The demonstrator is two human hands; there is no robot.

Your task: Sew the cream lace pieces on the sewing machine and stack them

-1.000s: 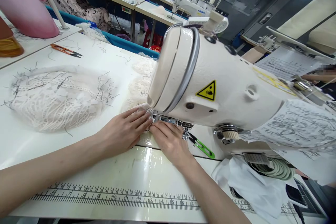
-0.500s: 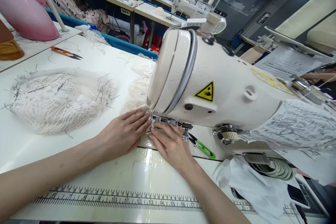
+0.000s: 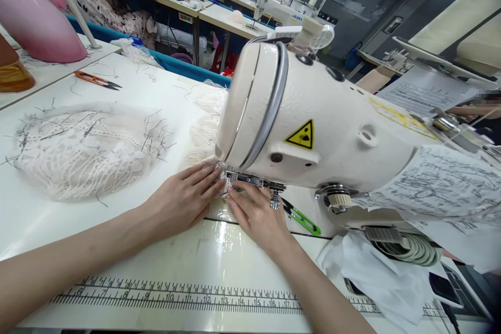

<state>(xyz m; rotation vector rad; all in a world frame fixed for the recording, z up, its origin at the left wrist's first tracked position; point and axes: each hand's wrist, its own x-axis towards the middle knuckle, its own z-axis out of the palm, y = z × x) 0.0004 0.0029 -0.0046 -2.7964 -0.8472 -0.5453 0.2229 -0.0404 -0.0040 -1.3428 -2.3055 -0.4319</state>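
My left hand (image 3: 183,195) lies flat with fingers stretched out, its fingertips pressing white lace fabric (image 3: 203,133) beside the presser foot of the sewing machine (image 3: 313,115). Just right of the needle area, my right hand (image 3: 260,214) rests palm down, fingers extended under the machine head. Its thumb and forefinger touch a narrow piece of the lace that shows between the two hands. The fingertips of the right hand are partly hidden by the metal attachment (image 3: 250,180). Beyond the hands, the lace runs back along the left side of the machine head.
A lace piece with loose dark threads (image 3: 90,151) lies at left, below orange thread snips (image 3: 97,80). Green thread snips (image 3: 301,217) lie right of my right hand. A ruler strip (image 3: 188,300) runs along the front edge. White cloth (image 3: 376,276) sits at right.
My right thumb and forefinger have shifted slightly away from my left fingertips, showing more lace between them. My left hand stays nearly still. The view has moved a little.
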